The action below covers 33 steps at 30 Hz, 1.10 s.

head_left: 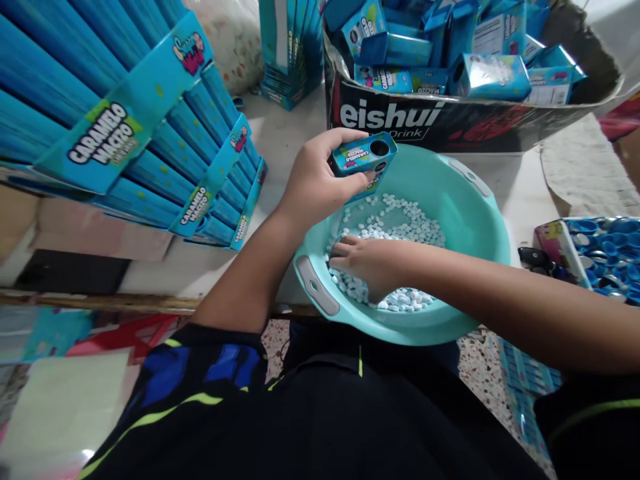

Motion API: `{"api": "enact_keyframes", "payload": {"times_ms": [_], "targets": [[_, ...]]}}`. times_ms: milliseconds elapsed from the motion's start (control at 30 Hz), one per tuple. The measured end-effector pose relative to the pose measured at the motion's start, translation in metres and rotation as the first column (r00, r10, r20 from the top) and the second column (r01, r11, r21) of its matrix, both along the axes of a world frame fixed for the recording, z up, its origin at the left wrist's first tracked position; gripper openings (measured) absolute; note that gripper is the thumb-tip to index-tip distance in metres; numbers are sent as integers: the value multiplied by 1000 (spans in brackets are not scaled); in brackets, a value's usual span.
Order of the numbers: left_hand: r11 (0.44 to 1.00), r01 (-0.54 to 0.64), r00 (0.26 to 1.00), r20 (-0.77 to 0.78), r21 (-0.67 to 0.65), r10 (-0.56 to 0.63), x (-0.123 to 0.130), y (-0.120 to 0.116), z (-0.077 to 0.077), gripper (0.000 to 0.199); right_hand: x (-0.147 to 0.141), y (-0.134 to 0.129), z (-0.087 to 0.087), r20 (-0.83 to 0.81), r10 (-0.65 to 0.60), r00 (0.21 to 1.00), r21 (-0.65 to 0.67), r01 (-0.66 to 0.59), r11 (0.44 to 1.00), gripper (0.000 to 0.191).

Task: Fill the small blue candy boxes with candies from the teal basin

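- Worktop (280,127): pale surface; the containers stand within arm's reach.
- Display cartons (150,120): at left, packed with slim blue boxes in rows; the fronts presumably keep them aligned, branding outward. Labels read "CARAMELO" and, less surely, "MACZO"; the logo's wording is not certain.
- Black cardboard carton (480,127): behind the basin, marked "eishui" and "Drink". Its high walls apparently contain the loose blue boxes (493,77) heaped at mixed angles, some showing "CARAMELO".
- Turquoise basin (480,227): grey handle inserts, no legible brand; set at the worktop's front edge, apparently so that both hands reach it easily.
- Open tray (555,247): right of the basin; its low walls corral small blue caps (610,253). No writing legible.
- Hands: apart. Left hand (320,170) clamped around a candy box; right hand (367,263) down inside the basin, fingers among the tablets. Whether it grips any cannot be told.
- Candy box (360,157): held above the basin's far-left part, dark round opening upward, likely for access; "CARAMELO" legible.
- White tablets (415,223): loose across the basin floor, its sloping wall presumably keeping them gathered.
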<state>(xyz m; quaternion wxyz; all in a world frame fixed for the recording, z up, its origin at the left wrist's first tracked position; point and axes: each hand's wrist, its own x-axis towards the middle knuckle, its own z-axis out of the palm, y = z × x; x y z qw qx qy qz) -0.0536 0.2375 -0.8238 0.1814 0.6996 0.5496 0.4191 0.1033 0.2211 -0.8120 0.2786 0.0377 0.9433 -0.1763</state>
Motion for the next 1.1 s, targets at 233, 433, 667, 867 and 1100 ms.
{"api": "enact_keyframes", "payload": {"times_ms": [233,433,667,867,1100], "targets": [[999,11,998,57,-37,-9,1,1,2,49,-3,-8,10,134,-20,991,53,13,999,63],[995,38,996,79,-92,-31,1,-2,4,42,-2,11,-1,223,-110,969,-174,150,973,61],[985,-14,1000,-12,-169,12,4,-4,11,43,31,52,20,-50,-378,924,-361,337,870,16],[978,9,995,-96,-208,-29,5,-4,13,44,58,82,39,-188,-832,522,-760,459,460,18],[904,341,913,-137,-257,-384,5,-11,20,40,45,80,29,-261,-961,98,-875,396,278,30]]}}
